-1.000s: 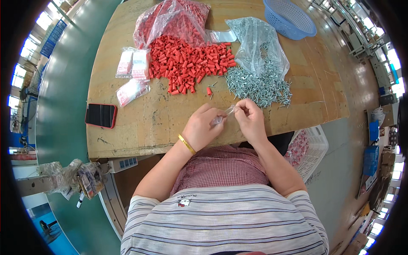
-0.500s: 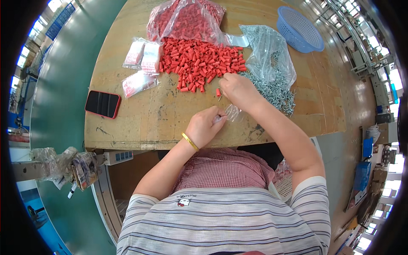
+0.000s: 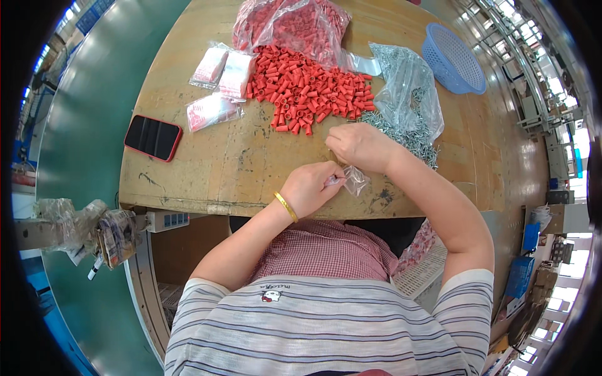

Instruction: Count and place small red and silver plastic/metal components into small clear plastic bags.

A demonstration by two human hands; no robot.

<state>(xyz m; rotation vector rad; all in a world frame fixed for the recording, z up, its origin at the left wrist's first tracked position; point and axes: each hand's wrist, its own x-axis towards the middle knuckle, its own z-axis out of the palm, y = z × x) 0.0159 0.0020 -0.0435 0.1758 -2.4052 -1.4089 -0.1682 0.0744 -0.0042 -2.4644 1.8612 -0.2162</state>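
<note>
My left hand, with a yellow bracelet at its wrist, is closed on a small clear plastic bag near the table's front edge. Just above that bag, my right hand has its fingers curled together. What they hold is hidden behind the hand. Beyond my hands lies a heap of red plastic tube-shaped caps, spilling from a large clear bag. Close to my right hand, silver screws are spread under and beside another clear bag.
Packs of small clear bags with red print lie left of the caps. A phone with a red case rests at the table's left edge. A blue plastic basket stands at the far right. The worn table has a straight front edge.
My right hand has moved down towards the bag in my left hand. The red cap and screw seen at its fingertips earlier are now out of sight. The view has shifted slightly.
</note>
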